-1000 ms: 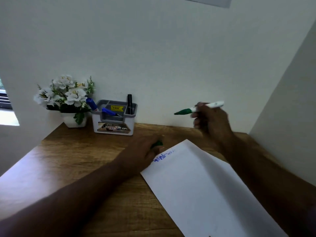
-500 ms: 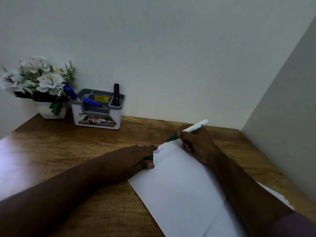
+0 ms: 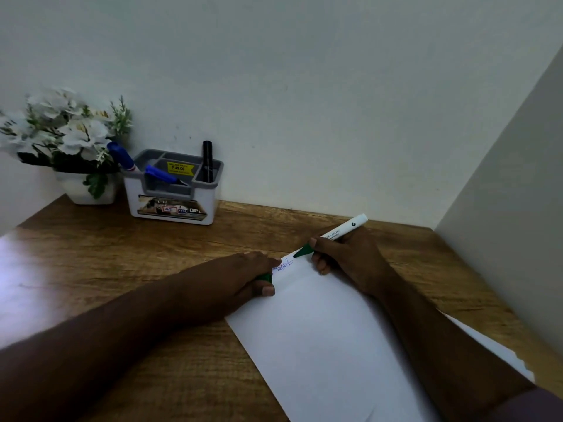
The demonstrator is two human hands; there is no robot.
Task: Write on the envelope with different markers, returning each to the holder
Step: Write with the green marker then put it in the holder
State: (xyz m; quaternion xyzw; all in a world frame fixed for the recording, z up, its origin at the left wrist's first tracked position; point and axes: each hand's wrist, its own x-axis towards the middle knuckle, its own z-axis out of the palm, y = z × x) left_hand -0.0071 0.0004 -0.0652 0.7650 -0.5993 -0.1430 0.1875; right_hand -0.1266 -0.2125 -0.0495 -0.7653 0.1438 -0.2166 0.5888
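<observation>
A white envelope (image 3: 329,336) lies slanted on the wooden desk (image 3: 122,269), with blue writing near its far corner. My right hand (image 3: 347,257) grips a green marker (image 3: 332,236), its tip resting on the envelope just right of the writing. My left hand (image 3: 243,278) presses down the envelope's left edge and is closed around the green cap (image 3: 264,277), which shows between the fingers. The grey and white holder (image 3: 173,190) stands at the back left against the wall. It holds two blue markers (image 3: 158,175) and a black marker (image 3: 207,159).
A white pot of white flowers (image 3: 67,141) stands left of the holder. A wall rises behind the desk and another closes in the right side. More white paper (image 3: 499,348) pokes out under my right forearm.
My right hand came down from the air and set the green marker's tip on the envelope beside the blue writing. My left hand stayed on the envelope's edge. The view shifted right.
</observation>
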